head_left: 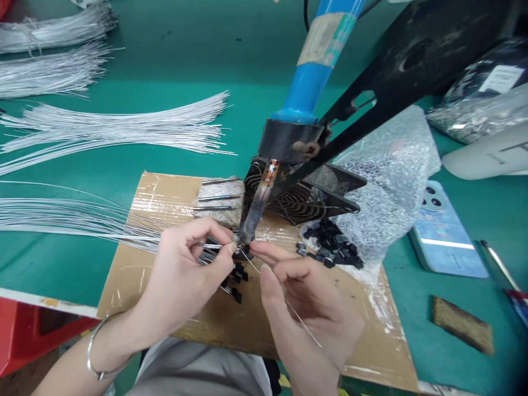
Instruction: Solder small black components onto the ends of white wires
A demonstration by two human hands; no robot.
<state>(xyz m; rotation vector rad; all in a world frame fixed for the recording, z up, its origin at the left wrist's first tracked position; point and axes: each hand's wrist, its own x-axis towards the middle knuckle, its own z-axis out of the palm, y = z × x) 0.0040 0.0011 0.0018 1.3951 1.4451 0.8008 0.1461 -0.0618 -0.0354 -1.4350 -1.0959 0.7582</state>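
My left hand (193, 269) is closed in a pinch on a thin wire (212, 247), its fingertips right beside the tip of a blue-handled soldering iron (307, 91). In my right hand (313, 308), a strand of solder wire (305, 327) runs between thumb and fingers and reaches up to the iron's tip. The exact contact at the tip is small and partly hidden by fingers. Under my left hand lie several wires ending in black connectors (237, 275); their silvery lengths (82, 220) trail off to the left.
A dark metal arm (396, 82) holds the iron over a cardboard sheet (371, 330). Behind the tip are a black fan (297, 203) and a pad (220, 220) with metal rods. Small black parts (334, 242), bubble wrap (388, 181) and a phone (449, 236) lie right; wire bundles (124, 126) lie left.
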